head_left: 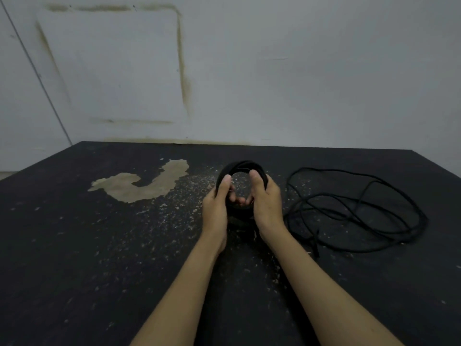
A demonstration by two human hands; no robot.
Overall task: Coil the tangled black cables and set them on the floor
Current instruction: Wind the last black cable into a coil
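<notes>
Floor [74,245]: dark, near-black surface, heavily speckled with pale flecks and scuffs. One large pale patch [139,183] where the coating has worn away, left of centre. Wall [299,71]: plain grey-white, bearing a brownish rectangular stain outline [180,58]. A thin dark line [32,66] runs diagonally at far left. Lighting dim and even.

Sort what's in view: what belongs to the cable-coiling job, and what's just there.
Job: coiled black cable, held by left hand and right hand; loose black cable; dark floor.

Just there: pale worn patch; stained wall.
</notes>
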